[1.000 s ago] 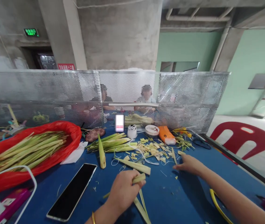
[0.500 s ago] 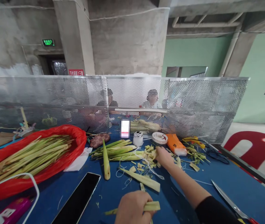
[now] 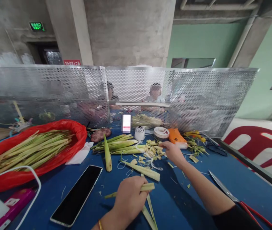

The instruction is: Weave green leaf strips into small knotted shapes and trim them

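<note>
My left hand [image 3: 128, 199] is closed around a bundle of pale green leaf strips [image 3: 147, 187] low over the blue table [image 3: 174, 198]. Loose ends of the strips [image 3: 149, 212] trail toward me under that hand. My right hand [image 3: 173, 152] reaches forward to a pile of short cut leaf pieces [image 3: 151, 149]; its fingers rest at the pile's right edge and what they hold, if anything, is hidden. A longer cut stalk [image 3: 142, 170] lies between the two hands.
A red bag of long green stalks [image 3: 30, 150] sits at the left, more stalks [image 3: 115, 146] in the middle. A phone [image 3: 77, 195], a tape roll [image 3: 161, 132], an orange tool [image 3: 176, 137] and scissors [image 3: 224, 190] lie around. A perforated metal screen [image 3: 198, 95] separates seated people. A red chair [image 3: 258, 145] stands right.
My right hand moved from the table's right side leftward to the cut pieces, then drew back slightly. My left hand kept its grip on the strips. The camera tilted.
</note>
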A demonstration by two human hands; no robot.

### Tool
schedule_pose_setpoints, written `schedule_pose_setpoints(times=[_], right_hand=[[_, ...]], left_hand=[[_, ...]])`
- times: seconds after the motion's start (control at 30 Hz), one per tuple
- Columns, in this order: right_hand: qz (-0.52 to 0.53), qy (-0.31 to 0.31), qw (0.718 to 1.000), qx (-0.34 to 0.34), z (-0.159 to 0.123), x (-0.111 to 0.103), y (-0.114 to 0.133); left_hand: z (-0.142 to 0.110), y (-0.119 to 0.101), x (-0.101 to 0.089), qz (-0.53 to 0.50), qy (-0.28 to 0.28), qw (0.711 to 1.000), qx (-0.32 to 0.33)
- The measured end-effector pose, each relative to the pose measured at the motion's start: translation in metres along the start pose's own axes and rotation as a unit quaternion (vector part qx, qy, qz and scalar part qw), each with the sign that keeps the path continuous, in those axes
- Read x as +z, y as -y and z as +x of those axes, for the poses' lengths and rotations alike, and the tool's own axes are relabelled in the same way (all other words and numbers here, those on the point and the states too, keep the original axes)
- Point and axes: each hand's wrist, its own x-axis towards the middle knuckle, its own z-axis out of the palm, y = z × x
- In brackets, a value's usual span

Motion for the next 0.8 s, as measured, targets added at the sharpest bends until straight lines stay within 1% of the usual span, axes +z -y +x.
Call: schedule_pose_setpoints(times=[0.1, 0.17, 0.23, 0.4, 0.5, 0.57, 0.67, 0.7, 0.73, 0.77, 0.8], right_hand=[[0.040, 0.058, 0.997, -0.039, -0.005, 0.014, 0.002], [0.048, 0.058, 0.996, -0.049, -0.006, 0.022, 0.001], [0.047, 0.035, 0.997, -0.044, -0.006, 0.024, -0.003], [0.018, -0.052, 0.998, -0.018, 0.001, 0.016, -0.005], [-0.012, -0.079, 0.997, -0.022, 0.007, 0.011, 0.004], [-0.029, -0.091, 0.995, -0.018, 0.005, 0.005, 0.013], [-0.038, -0.123, 0.992, 0.008, -0.014, -0.010, 0.032], [-0.034, -0.119, 0.992, 0.011, -0.026, -0.016, 0.040], [-0.027, -0.103, 0.994, 0.007, -0.039, -0.022, 0.048], [-0.013, -0.064, 0.998, -0.006, -0.054, -0.028, 0.057], [0.016, 0.018, 1.000, -0.018, -0.070, -0.032, 0.067]], left_hand=[[0.002, 0.000, 0.001, 0.017, 0.001, 1.000, 0.001], [0.002, 0.001, 0.002, 0.025, 0.003, 1.000, 0.002], [0.003, 0.002, 0.003, 0.027, 0.002, 1.000, 0.005], [0.003, 0.003, 0.005, 0.024, 0.003, 1.000, 0.006], [0.003, 0.003, 0.005, 0.022, 0.005, 1.000, 0.013], [0.005, 0.005, 0.000, 0.014, -0.002, 1.000, 0.008], [0.008, 0.011, -0.015, -0.003, -0.036, 0.999, -0.022], [0.009, 0.013, -0.021, -0.011, -0.055, 0.998, -0.034], [0.011, 0.016, -0.027, -0.025, -0.078, 0.996, -0.042], [0.012, 0.019, -0.032, -0.041, -0.100, 0.993, -0.048], [0.014, 0.021, -0.036, -0.052, -0.119, 0.990, -0.061]])
